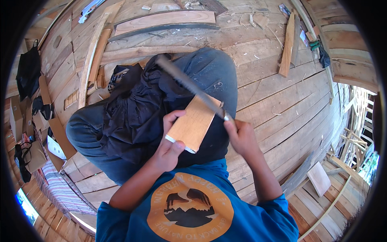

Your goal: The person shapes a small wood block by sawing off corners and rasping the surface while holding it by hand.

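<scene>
My left hand point(170, 152) is closed around the lower end of a flat wooden block point(194, 125), light brown with a pale near edge. It is held tilted above my lap. My right hand point(243, 136) grips the near end of a long, narrow grey metal blade point(183, 80). The blade slants up and left across the far end of the block, blurred by motion; whether it is a file or a knife I cannot tell. Dark cloth point(135, 109) lies bunched over my crossed legs, beneath the block.
Planks point(165, 21) and strips lie on the wooden floor point(274, 117) ahead, among shavings. Another board point(286, 50) rests at the far right. Cardboard boxes point(58, 139) and a striped cloth point(66, 185) are at my left. A pale wooden piece point(319, 179) lies at the lower right.
</scene>
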A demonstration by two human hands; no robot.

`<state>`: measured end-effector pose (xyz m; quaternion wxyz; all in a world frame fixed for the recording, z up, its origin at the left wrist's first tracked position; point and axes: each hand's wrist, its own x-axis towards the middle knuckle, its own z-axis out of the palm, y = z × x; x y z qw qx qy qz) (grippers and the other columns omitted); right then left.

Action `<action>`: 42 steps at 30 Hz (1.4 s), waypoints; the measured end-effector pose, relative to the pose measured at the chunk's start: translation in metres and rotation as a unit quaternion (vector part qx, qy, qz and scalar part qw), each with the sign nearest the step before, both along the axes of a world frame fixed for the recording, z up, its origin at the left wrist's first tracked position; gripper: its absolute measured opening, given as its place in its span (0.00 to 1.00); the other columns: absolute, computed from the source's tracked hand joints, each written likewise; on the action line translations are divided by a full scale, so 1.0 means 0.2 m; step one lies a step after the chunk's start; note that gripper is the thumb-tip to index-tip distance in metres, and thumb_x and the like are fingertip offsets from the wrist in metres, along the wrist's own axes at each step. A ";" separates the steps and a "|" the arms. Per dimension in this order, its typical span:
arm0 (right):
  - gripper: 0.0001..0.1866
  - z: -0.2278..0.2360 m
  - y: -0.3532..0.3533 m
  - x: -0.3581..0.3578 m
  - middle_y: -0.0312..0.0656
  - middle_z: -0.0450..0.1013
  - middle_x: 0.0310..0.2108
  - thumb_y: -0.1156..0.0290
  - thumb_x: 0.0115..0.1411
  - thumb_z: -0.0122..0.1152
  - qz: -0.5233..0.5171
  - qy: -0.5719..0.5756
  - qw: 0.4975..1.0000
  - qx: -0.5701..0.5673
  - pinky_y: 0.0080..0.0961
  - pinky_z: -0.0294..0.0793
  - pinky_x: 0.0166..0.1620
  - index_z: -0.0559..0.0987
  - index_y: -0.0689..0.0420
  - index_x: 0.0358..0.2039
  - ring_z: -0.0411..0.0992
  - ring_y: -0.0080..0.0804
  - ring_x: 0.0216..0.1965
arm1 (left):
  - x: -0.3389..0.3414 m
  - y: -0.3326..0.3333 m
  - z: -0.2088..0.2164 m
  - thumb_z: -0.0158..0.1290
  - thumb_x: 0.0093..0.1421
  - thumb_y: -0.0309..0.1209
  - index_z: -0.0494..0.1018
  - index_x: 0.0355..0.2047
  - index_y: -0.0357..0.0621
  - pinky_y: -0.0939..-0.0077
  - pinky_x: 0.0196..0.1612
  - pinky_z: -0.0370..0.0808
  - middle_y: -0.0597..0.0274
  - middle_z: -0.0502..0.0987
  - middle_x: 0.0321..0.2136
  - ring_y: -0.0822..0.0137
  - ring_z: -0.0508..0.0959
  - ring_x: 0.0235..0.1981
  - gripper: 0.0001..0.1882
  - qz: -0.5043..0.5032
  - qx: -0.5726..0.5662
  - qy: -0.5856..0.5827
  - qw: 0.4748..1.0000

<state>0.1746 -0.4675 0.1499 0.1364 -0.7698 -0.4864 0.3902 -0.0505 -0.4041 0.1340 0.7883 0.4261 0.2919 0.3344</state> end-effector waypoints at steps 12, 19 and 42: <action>0.28 0.07 0.04 -0.04 0.56 0.68 0.14 0.48 0.60 0.56 0.006 0.073 0.997 0.006 0.42 0.70 0.25 0.75 0.65 0.20 0.73 0.55 0.20 | 0.00 0.00 -0.05 0.46 0.64 0.55 0.39 0.63 0.38 0.68 0.58 0.62 0.50 0.59 0.55 0.63 0.65 0.57 0.43 0.016 -0.002 -0.013 1.000; 0.26 0.00 0.03 -0.02 0.53 0.67 0.12 0.52 0.61 0.55 -0.060 0.084 0.994 -0.025 0.41 0.69 0.25 0.74 0.65 0.20 0.71 0.56 0.19 | 0.02 0.02 0.00 0.46 0.61 0.59 0.43 0.62 0.39 0.68 0.57 0.65 0.50 0.62 0.55 0.62 0.67 0.56 0.44 0.021 -0.005 -0.001 1.000; 0.27 -0.10 0.02 -0.01 0.54 0.68 0.14 0.50 0.61 0.55 -0.078 0.080 0.994 -0.005 0.39 0.68 0.25 0.76 0.65 0.23 0.71 0.49 0.18 | 0.05 0.00 -0.03 0.40 0.62 0.63 0.45 0.61 0.38 0.71 0.55 0.66 0.52 0.63 0.53 0.64 0.69 0.54 0.43 0.045 0.050 0.040 0.997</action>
